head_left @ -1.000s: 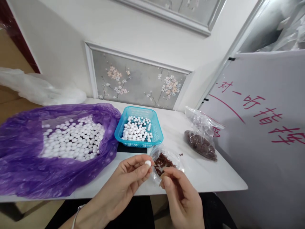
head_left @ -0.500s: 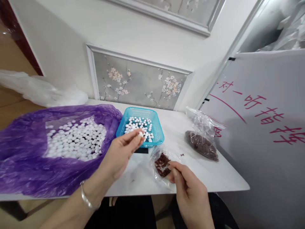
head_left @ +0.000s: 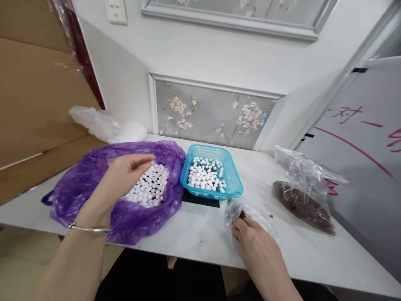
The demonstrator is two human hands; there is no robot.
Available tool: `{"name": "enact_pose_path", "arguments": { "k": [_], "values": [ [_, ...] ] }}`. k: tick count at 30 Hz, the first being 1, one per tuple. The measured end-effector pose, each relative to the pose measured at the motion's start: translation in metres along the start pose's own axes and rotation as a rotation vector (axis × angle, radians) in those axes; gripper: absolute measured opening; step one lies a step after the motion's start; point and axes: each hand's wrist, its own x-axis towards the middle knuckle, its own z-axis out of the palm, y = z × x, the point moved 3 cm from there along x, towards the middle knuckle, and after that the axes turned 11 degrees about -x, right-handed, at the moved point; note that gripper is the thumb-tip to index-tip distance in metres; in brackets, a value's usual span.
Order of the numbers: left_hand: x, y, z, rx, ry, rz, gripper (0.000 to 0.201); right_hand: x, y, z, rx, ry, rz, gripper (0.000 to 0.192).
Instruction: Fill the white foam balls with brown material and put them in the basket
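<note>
My left hand hovers over the open purple plastic bag, fingers loosely apart, just above the heap of small white balls inside it. I see nothing held in it. My right hand rests on the white table with its fingertips inside a small clear bag of dark red-brown bits. A blue plastic basket with several white balls stands on a black slab between the two bags.
A larger clear bag of brown bits lies at the right. A white board with red writing stands beyond it. A crumpled clear plastic bag sits at the back left, against the wall.
My left hand carried a white ball to the blue basket, then swung left over the purple bag without it. My right hand dropped to the small clear bag. The view shifted left.
</note>
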Motion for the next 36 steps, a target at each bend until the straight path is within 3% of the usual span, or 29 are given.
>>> {"name": "enact_pose_path", "arguments": {
  "k": [2,5,9,13,17,21,23,25,27,30,33,36],
  "values": [
    [-0.001,-0.012,0.001,0.171,-0.132,-0.001,0.034,-0.001,0.002,0.003,-0.004,0.015,0.007,0.026],
    [-0.007,-0.024,0.018,0.273,-0.307,0.037,0.025,-0.003,0.003,0.007,0.005,0.03,-0.007,0.025],
    [-0.017,-0.031,0.044,0.311,-0.403,0.07,0.023,-0.003,0.004,0.007,0.031,0.052,-0.009,0.027],
    [-0.02,-0.031,0.051,0.364,-0.425,0.089,0.026,-0.001,0.006,0.0,0.113,0.105,0.026,0.023],
    [-0.018,-0.03,0.043,0.371,-0.406,0.107,0.027,-0.003,0.009,-0.011,0.269,0.155,0.046,0.022],
    [-0.013,-0.026,0.03,0.284,-0.211,0.106,0.028,-0.008,0.015,-0.017,0.588,0.116,0.098,0.022],
    [-0.016,-0.019,0.028,0.158,-0.085,0.098,0.028,-0.011,0.02,-0.017,0.747,0.109,0.164,0.022],
    [-0.025,-0.01,0.035,-0.108,-0.048,0.035,0.028,-0.014,0.023,-0.015,0.811,0.119,0.214,0.023],
    [-0.039,0.0,0.052,-0.506,-0.137,-0.115,0.024,-0.015,0.025,-0.014,0.836,0.108,0.229,0.022],
    [-0.062,0.016,0.086,-0.987,-0.38,-0.392,0.02,-0.017,0.026,-0.011,0.85,0.096,0.23,0.018],
    [-0.074,0.026,0.105,-1.197,-0.473,-0.548,0.021,-0.018,0.028,-0.008,0.855,0.103,0.23,0.017],
    [-0.076,0.029,0.108,-1.245,-0.484,-0.576,0.022,-0.019,0.026,-0.007,0.893,0.115,0.242,0.017]
  ]
}}
